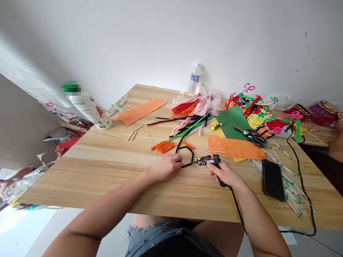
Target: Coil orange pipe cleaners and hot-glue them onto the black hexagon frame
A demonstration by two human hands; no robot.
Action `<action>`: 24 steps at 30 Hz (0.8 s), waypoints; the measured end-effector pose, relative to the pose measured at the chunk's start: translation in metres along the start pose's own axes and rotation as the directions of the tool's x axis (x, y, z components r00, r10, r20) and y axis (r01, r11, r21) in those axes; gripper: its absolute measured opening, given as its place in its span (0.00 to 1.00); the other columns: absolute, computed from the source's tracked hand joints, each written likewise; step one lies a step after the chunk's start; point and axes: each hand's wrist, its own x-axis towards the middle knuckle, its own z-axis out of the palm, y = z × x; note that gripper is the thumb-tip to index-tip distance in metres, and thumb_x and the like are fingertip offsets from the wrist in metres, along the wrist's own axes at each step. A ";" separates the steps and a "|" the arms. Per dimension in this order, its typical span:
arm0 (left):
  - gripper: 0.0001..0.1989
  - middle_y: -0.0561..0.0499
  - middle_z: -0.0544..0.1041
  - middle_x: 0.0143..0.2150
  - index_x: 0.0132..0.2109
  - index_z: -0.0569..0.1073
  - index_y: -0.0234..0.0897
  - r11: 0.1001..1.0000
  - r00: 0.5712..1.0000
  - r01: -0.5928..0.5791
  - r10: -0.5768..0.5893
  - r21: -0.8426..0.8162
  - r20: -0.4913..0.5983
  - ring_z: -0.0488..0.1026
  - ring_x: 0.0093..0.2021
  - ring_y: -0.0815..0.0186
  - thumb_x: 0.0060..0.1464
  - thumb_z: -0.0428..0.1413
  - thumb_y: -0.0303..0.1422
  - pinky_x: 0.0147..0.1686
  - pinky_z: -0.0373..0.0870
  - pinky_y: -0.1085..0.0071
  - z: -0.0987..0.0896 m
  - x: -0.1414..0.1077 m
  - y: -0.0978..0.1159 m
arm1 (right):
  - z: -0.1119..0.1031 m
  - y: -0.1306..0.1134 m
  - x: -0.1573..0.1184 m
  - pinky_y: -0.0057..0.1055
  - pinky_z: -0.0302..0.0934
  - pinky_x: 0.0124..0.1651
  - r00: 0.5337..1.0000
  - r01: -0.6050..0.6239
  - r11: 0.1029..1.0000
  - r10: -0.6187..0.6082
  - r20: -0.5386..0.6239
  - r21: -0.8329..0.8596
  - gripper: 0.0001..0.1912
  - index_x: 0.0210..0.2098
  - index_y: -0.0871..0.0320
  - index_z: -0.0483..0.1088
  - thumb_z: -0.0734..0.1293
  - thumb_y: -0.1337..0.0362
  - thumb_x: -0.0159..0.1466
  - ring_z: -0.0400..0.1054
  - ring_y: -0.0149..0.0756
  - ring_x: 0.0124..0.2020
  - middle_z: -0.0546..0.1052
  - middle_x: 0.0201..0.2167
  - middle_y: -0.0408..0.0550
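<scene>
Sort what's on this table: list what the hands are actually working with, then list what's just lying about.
In use:
- left hand pressing down the black pipe cleaner
- right hand gripping the glue gun, nozzle at the pipe cleaner

Lying about:
- scissors
- phone
- screwdriver
- water bottle
- orange paper
- orange coils

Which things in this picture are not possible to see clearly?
Head view only:
- Can cap: blurred, colour only.
- Left hand fingertips: curled under, so the grip on the black pipe cleaner is unclear.
- Glue gun handle: covered by the right hand.
- Another person's arm: cut by the right edge.
- Water bottle label: too small.
</scene>
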 end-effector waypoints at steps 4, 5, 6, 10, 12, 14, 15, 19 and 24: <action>0.12 0.45 0.71 0.41 0.38 0.75 0.36 1.000 1.000 -0.013 0.013 -0.007 -0.010 0.70 0.39 0.64 0.60 0.46 0.24 0.39 0.66 0.68 0.000 0.000 -0.001 | 0.000 0.001 -0.001 0.26 0.53 0.21 1.000 -0.004 1.000 0.004 -0.015 0.016 0.27 0.24 0.60 0.68 0.62 0.41 0.60 0.60 0.28 0.16 0.67 0.14 0.42; 0.12 0.45 0.72 0.41 0.38 0.75 0.36 1.000 1.000 -0.018 0.018 -0.008 -0.014 0.70 0.39 0.64 0.60 0.46 0.24 0.40 0.67 0.68 0.000 -0.001 -0.001 | 0.000 0.002 -0.001 0.26 0.54 0.21 1.000 -0.003 0.999 0.004 -0.028 0.034 0.27 0.24 0.60 0.68 0.62 0.40 0.59 0.61 0.28 0.16 0.67 0.14 0.42; 0.12 0.45 0.72 0.41 0.38 0.75 0.36 1.000 1.000 -0.021 0.021 -0.007 -0.018 0.70 0.39 0.64 0.60 0.46 0.25 0.40 0.67 0.68 0.001 -0.001 -0.002 | -0.001 0.002 -0.001 0.26 0.54 0.21 0.999 -0.002 0.998 0.004 -0.040 0.063 0.27 0.25 0.60 0.68 0.63 0.40 0.58 0.61 0.28 0.17 0.67 0.14 0.42; 0.12 0.45 0.72 0.41 0.38 0.74 0.35 1.000 0.999 -0.024 0.023 -0.013 -0.034 0.70 0.38 0.64 0.61 0.46 0.25 0.39 0.67 0.68 0.004 -0.001 -0.002 | -0.007 0.003 -0.003 0.25 0.56 0.19 0.999 0.033 0.956 -0.021 -0.044 0.291 0.30 0.26 0.61 0.69 0.64 0.37 0.55 0.62 0.28 0.16 0.68 0.16 0.43; 0.13 0.46 0.72 0.40 0.39 0.74 0.35 0.999 0.998 -0.028 0.026 -0.027 -0.049 0.70 0.38 0.64 0.61 0.45 0.25 0.38 0.67 0.69 0.005 0.000 0.000 | -0.011 0.002 -0.004 0.26 0.59 0.19 0.997 0.077 0.898 -0.058 -0.056 0.434 0.30 0.27 0.61 0.71 0.66 0.36 0.54 0.64 0.29 0.17 0.70 0.17 0.44; 0.13 0.46 0.72 0.40 0.41 0.74 0.36 0.998 0.996 -0.044 0.040 -0.049 -0.077 0.70 0.38 0.64 0.62 0.44 0.26 0.38 0.67 0.69 0.004 0.000 0.001 | -0.015 0.000 -0.005 0.27 0.61 0.20 0.992 0.125 0.825 -0.106 -0.067 0.551 0.29 0.27 0.61 0.72 0.67 0.37 0.52 0.65 0.30 0.18 0.70 0.18 0.44; 0.13 0.45 0.73 0.41 0.43 0.74 0.35 0.997 0.994 -0.059 0.053 -0.054 -0.094 0.70 0.39 0.64 0.62 0.44 0.26 0.39 0.67 0.69 0.003 0.000 0.002 | -0.016 -0.001 -0.006 0.27 0.62 0.20 0.990 0.139 0.796 -0.127 -0.062 0.589 0.29 0.26 0.61 0.72 0.68 0.37 0.52 0.65 0.31 0.18 0.70 0.18 0.44; 0.13 0.43 0.73 0.48 0.44 0.74 0.35 0.998 0.986 -0.054 0.057 0.021 -0.159 0.68 0.44 0.60 0.59 0.47 0.24 0.42 0.67 0.65 -0.007 -0.001 -0.003 | -0.017 -0.002 -0.008 0.28 0.63 0.21 0.993 0.097 0.800 -0.122 0.002 0.593 0.29 0.26 0.62 0.73 0.69 0.38 0.52 0.66 0.31 0.19 0.71 0.18 0.45; 0.12 0.45 0.74 0.40 0.36 0.75 0.35 0.995 0.996 -0.056 0.061 0.078 -0.064 0.67 0.37 0.63 0.60 0.46 0.24 0.38 0.65 0.67 -0.005 -0.002 -0.007 | -0.008 -0.003 -0.007 0.24 0.59 0.20 0.996 0.005 0.924 -0.037 0.077 0.382 0.31 0.25 0.62 0.70 0.66 0.36 0.53 0.64 0.28 0.17 0.71 0.17 0.45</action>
